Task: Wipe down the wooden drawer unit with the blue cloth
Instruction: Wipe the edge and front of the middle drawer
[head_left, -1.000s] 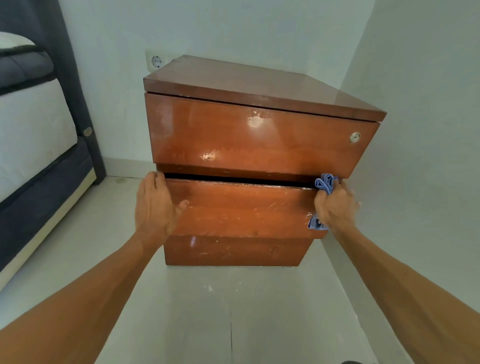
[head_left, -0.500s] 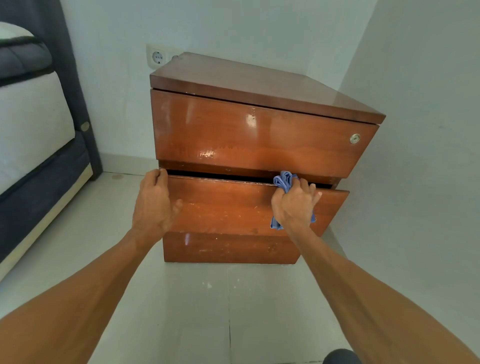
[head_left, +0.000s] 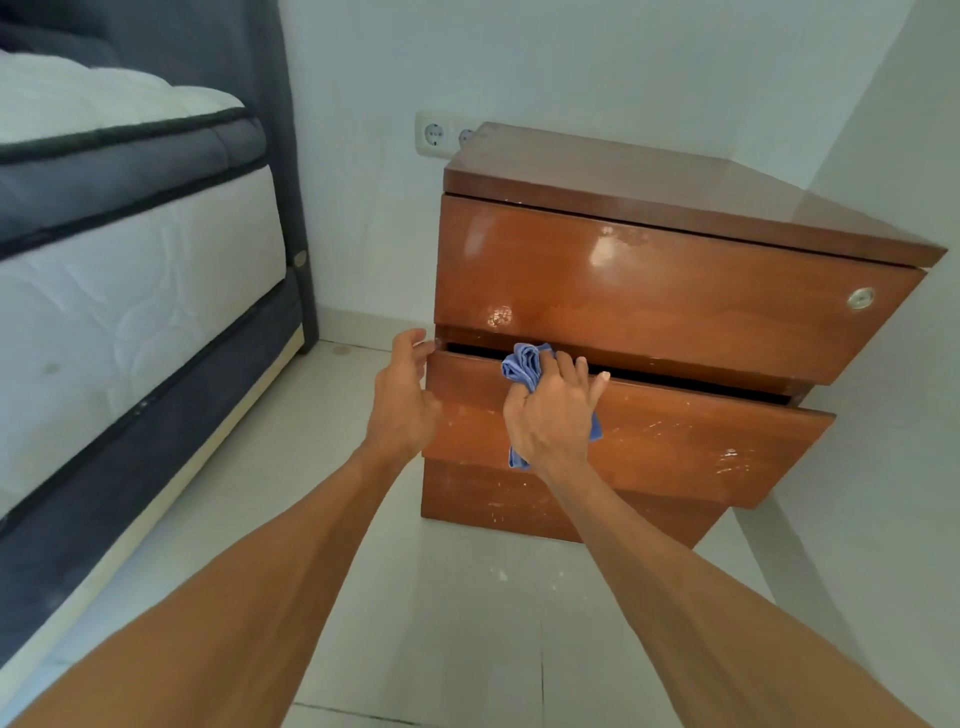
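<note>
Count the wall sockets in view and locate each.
2. One socket sits on the wall just left of the wooden drawer unit; the second socket, beside it, is partly hidden by the unit's top. More may lie behind.

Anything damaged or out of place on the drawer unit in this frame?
The lower drawer stands partly pulled out, leaving a dark gap under the top drawer. Its front carries pale scuffs, thickest toward the right end, as if the finish is worn.

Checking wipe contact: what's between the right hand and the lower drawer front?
Blue cloth, bunched under the right hand against the lower drawer front; head view.
</note>
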